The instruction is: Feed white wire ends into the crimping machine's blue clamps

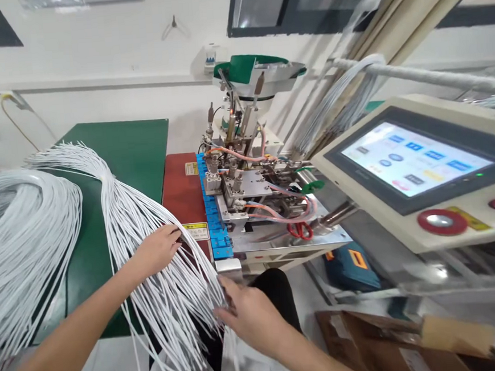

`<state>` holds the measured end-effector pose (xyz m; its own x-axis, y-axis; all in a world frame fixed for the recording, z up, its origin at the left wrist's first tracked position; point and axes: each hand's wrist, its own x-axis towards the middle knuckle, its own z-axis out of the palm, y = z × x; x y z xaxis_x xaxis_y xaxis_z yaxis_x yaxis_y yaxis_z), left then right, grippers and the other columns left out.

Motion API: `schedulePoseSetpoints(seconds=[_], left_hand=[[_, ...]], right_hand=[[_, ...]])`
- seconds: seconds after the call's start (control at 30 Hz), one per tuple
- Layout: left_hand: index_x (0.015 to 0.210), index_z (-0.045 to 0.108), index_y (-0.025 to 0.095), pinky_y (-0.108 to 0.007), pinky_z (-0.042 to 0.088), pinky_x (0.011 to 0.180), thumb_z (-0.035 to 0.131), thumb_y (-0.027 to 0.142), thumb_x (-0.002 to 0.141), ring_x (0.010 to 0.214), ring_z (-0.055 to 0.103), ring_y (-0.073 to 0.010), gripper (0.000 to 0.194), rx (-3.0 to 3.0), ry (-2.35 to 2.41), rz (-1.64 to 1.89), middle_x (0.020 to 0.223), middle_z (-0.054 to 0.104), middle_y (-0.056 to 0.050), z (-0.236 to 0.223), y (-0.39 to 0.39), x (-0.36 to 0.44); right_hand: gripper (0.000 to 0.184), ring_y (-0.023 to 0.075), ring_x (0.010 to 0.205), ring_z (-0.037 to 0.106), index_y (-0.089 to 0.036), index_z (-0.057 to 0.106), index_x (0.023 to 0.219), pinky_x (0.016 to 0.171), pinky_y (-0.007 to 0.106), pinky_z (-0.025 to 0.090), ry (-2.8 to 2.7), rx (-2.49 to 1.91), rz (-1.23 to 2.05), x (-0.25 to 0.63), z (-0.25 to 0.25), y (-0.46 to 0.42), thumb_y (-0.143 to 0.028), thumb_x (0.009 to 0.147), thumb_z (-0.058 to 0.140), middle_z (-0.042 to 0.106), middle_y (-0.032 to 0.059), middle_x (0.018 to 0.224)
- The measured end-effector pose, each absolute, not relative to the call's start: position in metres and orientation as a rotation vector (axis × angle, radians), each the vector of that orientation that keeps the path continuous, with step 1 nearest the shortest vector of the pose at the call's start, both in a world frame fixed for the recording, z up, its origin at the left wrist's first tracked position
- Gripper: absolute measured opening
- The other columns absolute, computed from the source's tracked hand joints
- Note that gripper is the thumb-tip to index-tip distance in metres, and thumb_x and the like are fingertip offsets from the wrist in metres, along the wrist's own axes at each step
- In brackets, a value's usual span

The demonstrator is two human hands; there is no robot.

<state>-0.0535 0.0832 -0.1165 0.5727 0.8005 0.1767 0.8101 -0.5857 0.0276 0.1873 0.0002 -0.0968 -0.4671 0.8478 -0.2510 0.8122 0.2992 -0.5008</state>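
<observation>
A long bundle of thin white cables (123,212), gathered at a tie near its far end, lies across the green table edge. Its near ends fan out and hang over my lap. My left hand (160,250) rests on top of the bundle, its fingers curled round some strands. Lower right, my right hand (247,314) has thumb and fingers closed on the near ends of several strands, just in front of the machine's corner. Part of what my right fingers hold is hidden.
A second pile of white cables (28,225) lies left on the green table (141,145). Ahead stands a machine (248,191) with a blue segmented rail (215,216) and red plate (181,185). Right hangs a touchscreen panel (416,155); cardboard boxes (371,341) sit below.
</observation>
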Motion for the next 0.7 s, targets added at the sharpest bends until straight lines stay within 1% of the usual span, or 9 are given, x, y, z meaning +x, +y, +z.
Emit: schedulePoseSetpoints(seconds=[0.1, 0.23, 0.33, 0.4, 0.43, 0.5, 0.57, 0.63, 0.7], left_hand=[[0.103, 0.060, 0.013, -0.039, 0.040, 0.094, 0.039, 0.027, 0.089, 0.108, 0.050, -0.0245, 0.029, -2.760, -1.382, -0.212, 0.107, 0.061, -0.011, -0.112, 0.079, -0.064], [0.093, 0.063, 0.016, -0.037, 0.044, 0.087, 0.040, 0.027, 0.089, 0.097, 0.055, -0.0216, 0.026, -2.826, -1.392, -0.249, 0.098, 0.063, -0.009, -0.109, 0.073, -0.080], [0.092, 0.064, 0.015, -0.038, 0.046, 0.085, 0.040, 0.026, 0.089, 0.095, 0.056, -0.0224, 0.026, -2.798, -1.414, -0.288, 0.097, 0.063, -0.010, -0.110, 0.072, -0.081], [0.093, 0.064, 0.014, -0.038, 0.045, 0.086, 0.040, 0.024, 0.088, 0.097, 0.055, -0.0233, 0.026, -2.760, -1.444, -0.305, 0.098, 0.063, -0.011, -0.112, 0.072, -0.075], [0.093, 0.064, 0.013, -0.039, 0.045, 0.086, 0.040, 0.023, 0.087, 0.097, 0.056, -0.0235, 0.026, -2.743, -1.468, -0.315, 0.098, 0.063, -0.011, -0.114, 0.073, -0.070], [0.094, 0.063, 0.013, -0.039, 0.045, 0.087, 0.041, 0.021, 0.086, 0.096, 0.056, -0.0238, 0.025, -2.707, -1.532, -0.345, 0.098, 0.063, -0.012, -0.117, 0.075, -0.060], [0.097, 0.061, 0.012, -0.039, 0.044, 0.087, 0.044, 0.022, 0.085, 0.097, 0.055, -0.0247, 0.024, -2.666, -1.583, -0.363, 0.100, 0.062, -0.013, -0.119, 0.076, -0.051], [0.097, 0.060, 0.011, -0.040, 0.044, 0.087, 0.046, 0.024, 0.084, 0.098, 0.055, -0.0258, 0.024, -2.621, -1.593, -0.348, 0.099, 0.061, -0.014, -0.118, 0.075, -0.045], [0.090, 0.061, 0.012, -0.042, 0.045, 0.084, 0.045, 0.025, 0.085, 0.095, 0.055, -0.0268, 0.021, -2.559, -1.592, -0.297, 0.092, 0.062, -0.013, -0.113, 0.071, -0.040]], right_hand=[[0.052, 0.0254, 0.073, 0.065, -0.007, 0.040, 0.128, 0.062, 0.030, 0.044, -2.621, -1.572, 0.751, 0.167, -0.111, -0.015, -0.023, 0.080, 0.047, 0.069, 0.0162, 0.089], [0.052, 0.0259, 0.072, 0.065, -0.001, 0.038, 0.130, 0.062, 0.031, 0.045, -2.770, -1.341, 0.729, 0.157, -0.121, -0.027, -0.021, 0.082, 0.041, 0.069, 0.0179, 0.087], [0.052, 0.0245, 0.068, 0.065, -0.008, 0.041, 0.129, 0.057, 0.028, 0.042, -2.795, -1.307, 0.726, 0.168, -0.113, -0.020, -0.034, 0.084, 0.043, 0.070, 0.0138, 0.083], [0.051, 0.0221, 0.065, 0.065, -0.017, 0.050, 0.121, 0.054, 0.025, 0.038, -2.733, -1.387, 0.726, 0.183, -0.104, -0.011, -0.050, 0.081, 0.046, 0.071, 0.0083, 0.076], [0.048, 0.0206, 0.064, 0.065, -0.020, 0.056, 0.113, 0.053, 0.024, 0.036, -2.688, -1.433, 0.724, 0.190, -0.099, -0.006, -0.054, 0.080, 0.046, 0.070, 0.0063, 0.073], [0.039, 0.0182, 0.064, 0.064, -0.022, 0.061, 0.096, 0.053, 0.023, 0.034, -2.601, -1.508, 0.721, 0.201, -0.092, 0.002, -0.054, 0.081, 0.045, 0.070, 0.0042, 0.071], [0.035, 0.0169, 0.064, 0.062, -0.021, 0.062, 0.087, 0.054, 0.024, 0.033, -2.537, -1.551, 0.749, 0.208, -0.088, 0.007, -0.051, 0.081, 0.046, 0.069, 0.0038, 0.073], [0.032, 0.0159, 0.063, 0.061, -0.020, 0.062, 0.087, 0.055, 0.023, 0.034, -2.499, -1.548, 0.834, 0.210, -0.089, 0.009, -0.049, 0.080, 0.050, 0.068, 0.0035, 0.074], [0.030, 0.0146, 0.060, 0.059, -0.020, 0.062, 0.089, 0.055, 0.023, 0.034, -2.469, -1.503, 0.956, 0.212, -0.092, 0.010, -0.046, 0.079, 0.052, 0.068, 0.0026, 0.072]])
